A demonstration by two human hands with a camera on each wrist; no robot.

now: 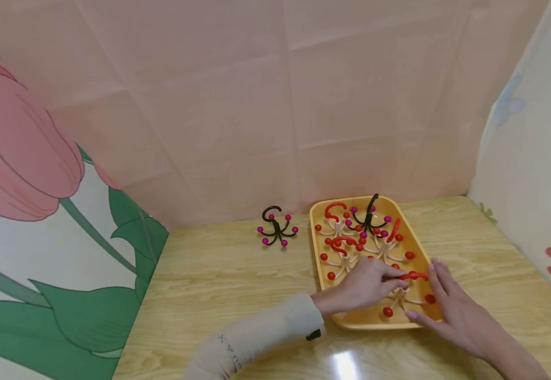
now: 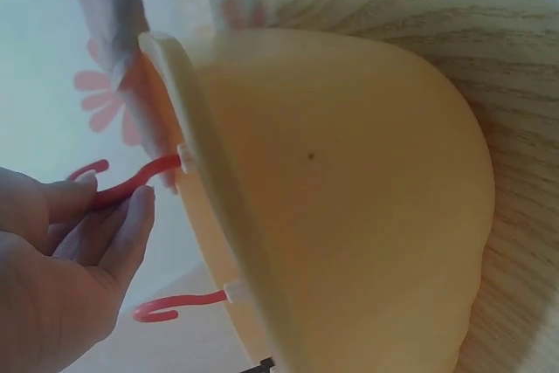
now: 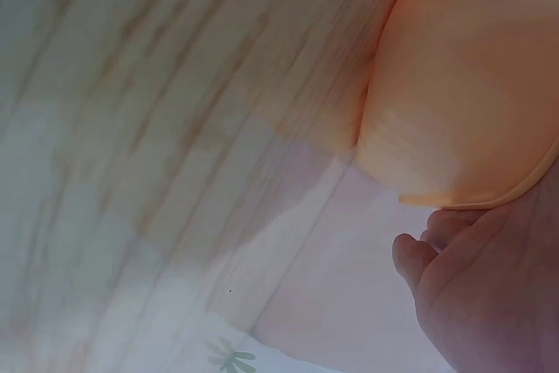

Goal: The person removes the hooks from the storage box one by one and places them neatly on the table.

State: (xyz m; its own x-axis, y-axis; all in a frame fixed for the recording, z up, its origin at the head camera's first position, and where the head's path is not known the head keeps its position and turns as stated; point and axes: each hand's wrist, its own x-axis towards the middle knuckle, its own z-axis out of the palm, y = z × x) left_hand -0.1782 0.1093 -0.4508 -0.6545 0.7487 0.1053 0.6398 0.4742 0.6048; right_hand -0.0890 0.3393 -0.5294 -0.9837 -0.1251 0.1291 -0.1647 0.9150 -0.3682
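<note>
My left hand [image 1: 364,283] reaches over the yellow tray [image 1: 351,320] and pinches the red hook [image 1: 414,276] of a white multi-arm hook hanger [image 1: 401,296] with red ball tips. In the left wrist view, thumb and fingers grip that red hook [image 2: 131,188] above the tray's rim. My right hand [image 1: 461,315] rests at the tray's right edge, fingers straight along the rim and thumb over the near right corner. Other white hangers with red hooks [image 1: 345,262] and a black hanger [image 1: 368,221] with magenta balls stand in the tray.
A second black hanger [image 1: 276,230] with magenta balls stands on the wooden table [image 1: 218,279], left of the tray. A pinkish cloth [image 1: 237,116] hangs behind the table. Flower-printed panels [image 1: 28,153] flank both sides.
</note>
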